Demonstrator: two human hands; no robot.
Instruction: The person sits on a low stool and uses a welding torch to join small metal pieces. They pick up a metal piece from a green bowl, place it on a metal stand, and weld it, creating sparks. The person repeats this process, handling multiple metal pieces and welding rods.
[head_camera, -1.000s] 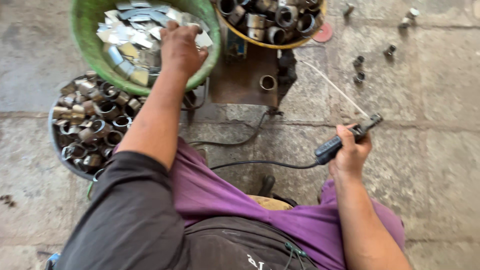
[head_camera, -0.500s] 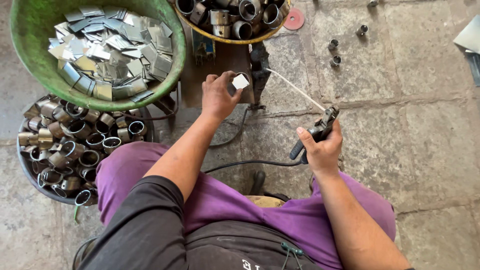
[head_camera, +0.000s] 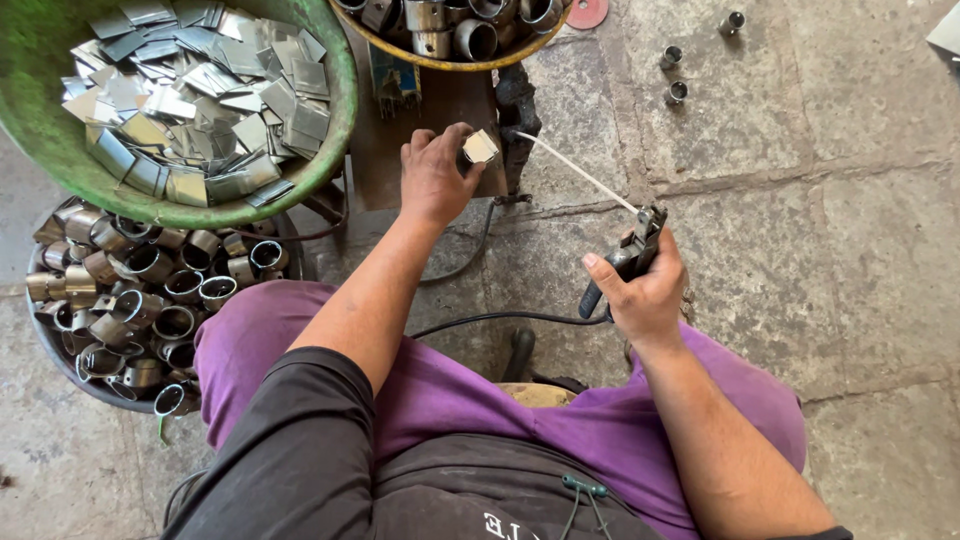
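Observation:
My left hand holds a small square metal plate against a short pipe piece on a rusty steel work plate. My right hand grips a welding electrode holder. Its thin white rod points up-left, with the tip close to the block beside the small plate. A black cable runs from the holder across my purple-clad lap.
A green basin of flat metal squares sits at upper left. Below it is a dark tub full of short pipe rings. A yellow-rimmed bowl of pipe pieces lies at the top. Loose rings and a red disc rest on the stone floor.
My left hand left the green basin with a metal square and brought it down onto the work plate. My right hand moved the electrode holder closer, rod tip toward the piece.

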